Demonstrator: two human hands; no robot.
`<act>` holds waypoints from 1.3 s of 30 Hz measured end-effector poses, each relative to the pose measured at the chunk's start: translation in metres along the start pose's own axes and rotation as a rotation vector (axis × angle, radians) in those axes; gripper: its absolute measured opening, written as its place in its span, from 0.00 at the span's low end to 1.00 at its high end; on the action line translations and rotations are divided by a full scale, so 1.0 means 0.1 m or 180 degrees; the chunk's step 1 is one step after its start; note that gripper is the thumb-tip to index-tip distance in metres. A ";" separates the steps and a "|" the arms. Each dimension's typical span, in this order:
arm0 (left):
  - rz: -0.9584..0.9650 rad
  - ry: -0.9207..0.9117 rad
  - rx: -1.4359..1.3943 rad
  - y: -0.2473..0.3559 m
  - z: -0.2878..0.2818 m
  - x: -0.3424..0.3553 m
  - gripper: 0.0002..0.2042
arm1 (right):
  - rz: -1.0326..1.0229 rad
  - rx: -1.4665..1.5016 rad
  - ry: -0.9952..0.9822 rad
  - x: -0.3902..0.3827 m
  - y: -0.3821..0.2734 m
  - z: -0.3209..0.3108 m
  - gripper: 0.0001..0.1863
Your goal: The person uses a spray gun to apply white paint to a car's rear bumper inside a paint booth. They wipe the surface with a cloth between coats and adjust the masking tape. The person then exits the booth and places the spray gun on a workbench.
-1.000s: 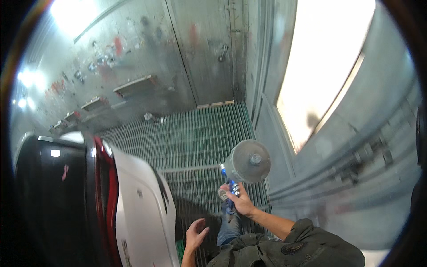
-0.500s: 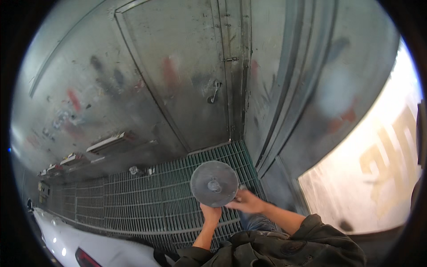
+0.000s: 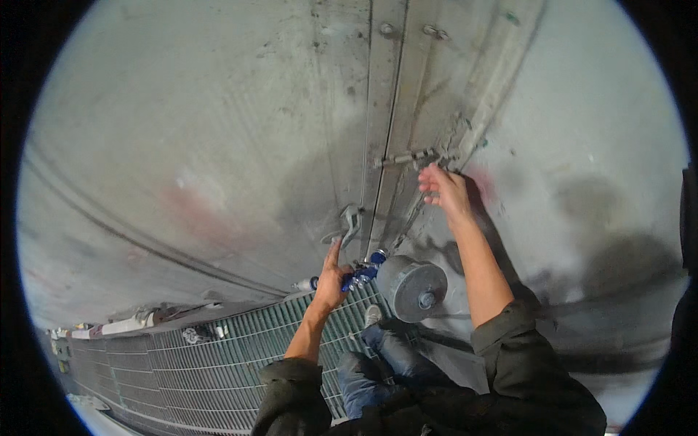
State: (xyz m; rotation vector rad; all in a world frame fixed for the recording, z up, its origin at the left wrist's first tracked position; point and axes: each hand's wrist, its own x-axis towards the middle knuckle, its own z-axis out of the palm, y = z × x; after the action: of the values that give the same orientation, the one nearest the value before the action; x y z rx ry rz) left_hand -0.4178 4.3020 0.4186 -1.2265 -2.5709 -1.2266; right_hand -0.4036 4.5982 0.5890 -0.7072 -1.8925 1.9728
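Note:
A blue spray gun with a round grey cup is gripped in my left hand. The cup hangs tilted to the right of the gun, its lid facing me. From that grip the index finger stretches up toward the metal door handle; whether it touches the handle I cannot tell. Higher up, my right hand is beside the sliding bolt at the door's edge. Its fingers are loosely bent and apart, with nothing seen in them.
The grey metal door and the wall at right meet in a corner. Underfoot is a metal floor grating. Along the left wall runs a ledge; crumpled scraps lie below it. A pale surface shows at lower left.
The door is much closer now. Both hands were together at the cup; my right hand has left it and risen to the bolt, while my left has brought the spray gun up beside the handle.

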 end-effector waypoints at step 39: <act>-0.0451 0.0169 -0.0767 -0.10 0.34 0.71 0.21 | 0.2091 0.1444 -0.1488 -0.40 1.79 -0.14 0.26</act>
State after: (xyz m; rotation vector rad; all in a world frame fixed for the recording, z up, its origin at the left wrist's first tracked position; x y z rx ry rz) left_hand -0.4633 4.3663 0.4135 -1.0431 -2.5693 -1.6143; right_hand -0.3435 4.5752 0.4168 -0.8524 -1.4113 3.0730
